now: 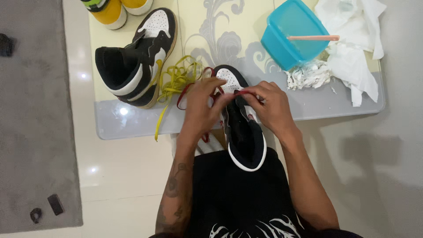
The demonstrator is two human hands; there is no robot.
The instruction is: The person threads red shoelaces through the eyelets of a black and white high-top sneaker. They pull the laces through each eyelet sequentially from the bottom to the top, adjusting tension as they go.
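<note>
Both hands are on the red lace (241, 92) right now: my left hand (203, 102) pinching one run of it on the left side of the eyelets, and my right hand (271, 105) pinching the other end just over the tongue. Both grips are pressed together on the lace, fingertips only, nothing spread

The shoe (240, 125) is a black and white high-top with its heel resting on my lap and its toe propped on the edge of the worktop (132, 125), pointing away from me. A loop of the red lace hangs off to the left, near the yellow lace (174, 83) lying loose on the worktop

My take on doing this bit well: keep the pinch close to the eyelet so the lace doesn't twist, and keep both sides even. The shoe is only balanced between my lap and the worktop edge, so I'd pull gently, otherwise it'll probably tip. I'd also watch that the red loop doesn't tangle with the yellow one, they're just beside each other

Further out, the other shoe (134, 61) of the pair lies on its side to the left, a yellow pair sits at the far edge, and on the right there's a blue tub (293, 33) with a pink stick across it, next to some crumpled white paper towels (352, 44)
</note>
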